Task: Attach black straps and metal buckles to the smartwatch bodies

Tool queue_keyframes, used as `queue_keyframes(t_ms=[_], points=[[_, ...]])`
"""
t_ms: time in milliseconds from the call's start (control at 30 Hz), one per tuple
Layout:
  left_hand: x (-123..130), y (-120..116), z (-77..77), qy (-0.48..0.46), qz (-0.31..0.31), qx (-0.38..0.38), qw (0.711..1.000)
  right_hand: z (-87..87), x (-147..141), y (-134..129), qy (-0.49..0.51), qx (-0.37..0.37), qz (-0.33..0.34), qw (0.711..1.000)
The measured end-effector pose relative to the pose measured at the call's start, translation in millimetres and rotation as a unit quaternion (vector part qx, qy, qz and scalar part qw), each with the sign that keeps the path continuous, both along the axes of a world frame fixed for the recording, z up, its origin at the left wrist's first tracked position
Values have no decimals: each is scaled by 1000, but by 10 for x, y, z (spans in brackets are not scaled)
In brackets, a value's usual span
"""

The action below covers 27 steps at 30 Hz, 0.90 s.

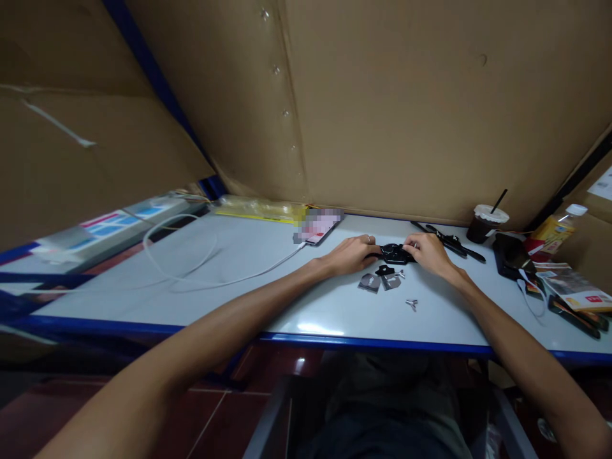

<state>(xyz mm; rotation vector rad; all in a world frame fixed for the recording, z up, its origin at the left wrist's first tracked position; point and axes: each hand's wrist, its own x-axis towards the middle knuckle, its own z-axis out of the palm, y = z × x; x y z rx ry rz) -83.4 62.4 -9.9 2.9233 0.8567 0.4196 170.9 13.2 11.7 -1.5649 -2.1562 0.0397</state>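
Note:
Both hands are at a black spokeshave body (396,254), lying low over the white table with a handle to each side. My left hand (352,254) has its fingers closed round the left handle; a ring shows on one finger. At the other end, my right hand (427,253) pinches the tool near its middle and right handle, its fingertips partly hidden. Just in front lie a flat grey metal blade (369,283), a second metal plate (392,282) and a small black cap piece (384,270). Small silver screws (412,305) rest nearer the table's front edge.
More black spokeshaves (452,242) lie behind my right hand. A lidded drink cup (484,223), a bottle (557,231) and packets (571,287) crowd the right side. To the left are a phone (321,228) with a white cable (248,278) and a power strip (119,223). Cardboard walls enclose the table.

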Motion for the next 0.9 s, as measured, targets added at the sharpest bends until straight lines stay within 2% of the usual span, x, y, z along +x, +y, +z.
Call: queue_keyframes(t_ms=[100, 367, 700, 900], points=[[-1, -10, 10, 2, 1, -3, 1000, -44, -37, -1, 5, -9, 30, 999], [-6, -4, 13, -2, -1, -2, 1000, -102, -53, 12, 30, -32, 47, 998], [-1, -16, 9, 2, 5, 11, 1000, -104, -163, -54, 36, -25, 15, 999], [-7, -27, 24, 8, 11, 6, 1000, -123, -175, -46, -6, -17, -6, 1000]])
